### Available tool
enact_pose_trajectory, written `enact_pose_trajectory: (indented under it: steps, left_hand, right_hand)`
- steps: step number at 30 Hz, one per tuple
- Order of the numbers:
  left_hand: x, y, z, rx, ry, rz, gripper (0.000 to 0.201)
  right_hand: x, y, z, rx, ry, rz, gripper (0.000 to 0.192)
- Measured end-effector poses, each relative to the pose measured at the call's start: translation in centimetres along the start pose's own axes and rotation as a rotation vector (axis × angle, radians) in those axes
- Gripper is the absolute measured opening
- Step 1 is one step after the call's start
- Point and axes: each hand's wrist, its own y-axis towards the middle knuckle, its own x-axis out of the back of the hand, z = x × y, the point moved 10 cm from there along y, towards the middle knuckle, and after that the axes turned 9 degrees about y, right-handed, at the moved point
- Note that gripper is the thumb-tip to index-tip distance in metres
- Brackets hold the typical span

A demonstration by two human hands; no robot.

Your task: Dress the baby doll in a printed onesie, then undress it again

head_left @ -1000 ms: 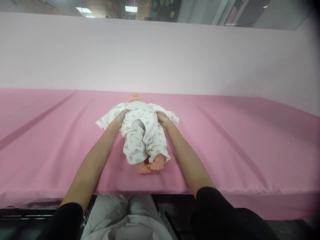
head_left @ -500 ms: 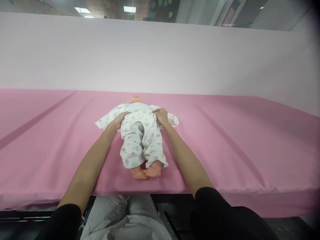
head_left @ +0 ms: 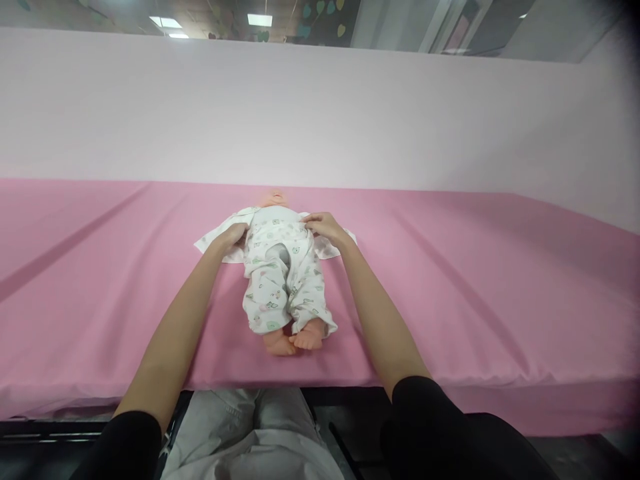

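Pink smooth sheeting (head_left: pixel 450 287) stretches beneath a curled left hand (head_left: pixel 235 235), a white cloth top (head_left: pixel 220 232) spread wide, seemingly not yet closed, and a supine plastic baby doll (head_left: pixel 277 213) whose white printed trousers (head_left: pixel 304 267) look fully up; a right hand (head_left: pixel 324 227) touches their waist, both grips unclear.

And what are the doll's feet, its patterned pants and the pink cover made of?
The doll's feet: probably vinyl or another plastic, smooth with molded toes. The patterned pants: thin cloth, perhaps cotton, matte, with soft crumples and small prints. The pink cover: smooth, with long creases and a faint sheen; fabric or coated vinyl, I can't tell which.
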Motion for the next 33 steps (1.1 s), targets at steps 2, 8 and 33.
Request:
enact_pose_trajectory:
  steps: [2,8,33]
  left_hand:
    - [0.5,-0.3,-0.1,0.021,0.103,0.032,0.009]
    - [0.1,-1.6,-1.7,-0.102,0.687,0.111,0.020]
    - [-2.3,-4.2,-9.0,-0.649,0.895,-0.470,0.017]
  right_hand:
    - [-0.1,0.1,-0.1,0.008,-0.028,0.032,0.025]
    - [0.2,0.7,-0.5,0.084,-0.277,-0.010,0.030]
    - [0.3,0.0,2.9,0.238,-0.186,-0.130,0.007]
